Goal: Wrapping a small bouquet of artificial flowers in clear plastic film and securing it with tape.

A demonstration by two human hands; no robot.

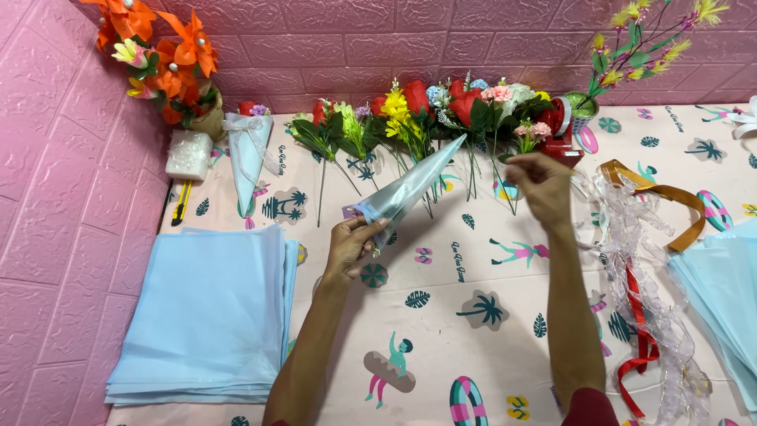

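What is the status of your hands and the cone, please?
Left hand grips pale blue paper cone at its tip. Right hand pinches flower stem. Nothing between them.

No labels, signs or screens seen. Only package-like item: small whitish clear-wrapped block (188,155) at far left by pink wall, under orange flower pot, just above yellow-black cutter. Squarish, contents unclear.

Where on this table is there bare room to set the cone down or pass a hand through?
The widest bare patch of tablecloth lies between the two forearms, below the left hand holding the cone. A narrower strip runs between the right hand and the ribbons. It is crowded along the wall with the flowers, and by the blue sheet stack.
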